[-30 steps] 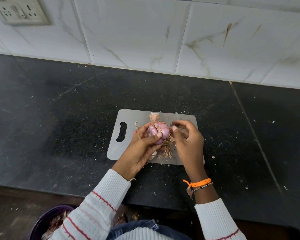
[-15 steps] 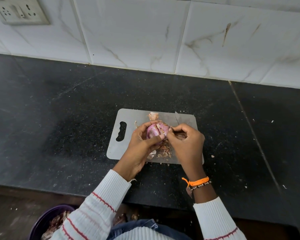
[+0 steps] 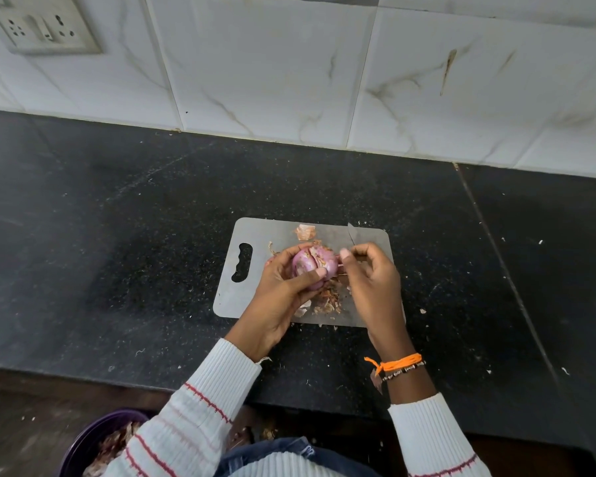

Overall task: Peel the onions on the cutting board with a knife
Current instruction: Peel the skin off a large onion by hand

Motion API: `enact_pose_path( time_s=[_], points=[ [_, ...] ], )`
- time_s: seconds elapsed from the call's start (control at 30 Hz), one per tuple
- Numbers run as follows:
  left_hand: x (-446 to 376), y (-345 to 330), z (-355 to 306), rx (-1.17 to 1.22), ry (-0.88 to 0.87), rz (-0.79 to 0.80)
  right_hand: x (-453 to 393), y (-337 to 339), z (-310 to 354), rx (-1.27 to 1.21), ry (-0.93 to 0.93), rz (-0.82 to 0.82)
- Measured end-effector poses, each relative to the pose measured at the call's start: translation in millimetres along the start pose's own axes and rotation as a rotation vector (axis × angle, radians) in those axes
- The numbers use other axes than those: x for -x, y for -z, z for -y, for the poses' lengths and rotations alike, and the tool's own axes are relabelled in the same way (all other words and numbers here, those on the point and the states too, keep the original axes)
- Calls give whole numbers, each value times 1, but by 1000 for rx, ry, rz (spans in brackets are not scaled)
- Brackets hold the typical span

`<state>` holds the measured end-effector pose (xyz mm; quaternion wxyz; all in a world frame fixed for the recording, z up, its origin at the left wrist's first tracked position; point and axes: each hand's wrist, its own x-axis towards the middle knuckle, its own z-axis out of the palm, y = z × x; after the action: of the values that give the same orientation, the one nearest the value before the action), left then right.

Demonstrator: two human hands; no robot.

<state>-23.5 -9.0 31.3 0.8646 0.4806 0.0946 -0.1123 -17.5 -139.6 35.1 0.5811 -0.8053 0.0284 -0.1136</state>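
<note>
- Fingers [image 3: 319, 273] of the left hand [image 3: 283, 297] curl round a red onion [image 3: 312, 265], thumb pressed across its near face, holding it just above the cutting board [image 3: 276, 235].
- Right hand [image 3: 369, 280] grips a knife [image 3: 351, 234], fingers clenched over the handle; only the blade tip shows, rising past the knuckles toward the wall. Its thumb and forefinger pinch at the onion's right end, seemingly on a strip of skin.
- Torn papery skins [image 3: 326, 301] lie heaped on the board under the onion, with one more scrap [image 3: 305, 232] near the far edge.
- Bare purple flesh shows over much of the bulb, streaked with dry brown shreds, so peeling looks well along.
- Light and firm, the onion should bear a solid grip; its peeled flesh is likely slick, while the remaining skin is brittle and apt to tear short.
- Best hold, by this view: cup the bulb's sides and lift skin from the cut end.
- Dark stone surface [image 3: 117, 235] carries the board; a purple bowl [image 3: 93, 438] of scraps sits below its edge.
</note>
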Motion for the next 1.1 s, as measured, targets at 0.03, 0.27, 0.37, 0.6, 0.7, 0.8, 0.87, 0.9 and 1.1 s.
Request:
enact_pose_path(
  time_s=[0.03, 0.27, 0.37, 0.6, 0.7, 0.8, 0.87, 0.9, 1.1],
  points=[
    [0, 0, 0, -23, -18, -4, 1, -1, 3, -21, -5, 1],
    [1, -1, 1, -91, -82, -17, 5, -5, 8, 38, 34, -57],
    [0, 1, 2, -117, -87, -18, 4, -5, 7, 52, 62, -63],
    [-1, 0, 2, -82, -76, -23, 0, -1, -1, -40, -23, -62],
    [-2, 1, 3, -93, -80, -31, 0, 0, -1, -208, -112, -17],
    [-2, 0, 3, -135, -116, -44, 3, -3, 2, -90, -34, -28],
    [-2, 0, 2, -159, -135, -44, 4, -5, 5, -48, -3, -55],
    [-2, -1, 2, -166, -140, -43, 4, -5, 6, -38, 10, -67],
    [-2, 0, 2, -175, -130, -40, 3, -9, 1, 98, 162, -108]
  ],
)
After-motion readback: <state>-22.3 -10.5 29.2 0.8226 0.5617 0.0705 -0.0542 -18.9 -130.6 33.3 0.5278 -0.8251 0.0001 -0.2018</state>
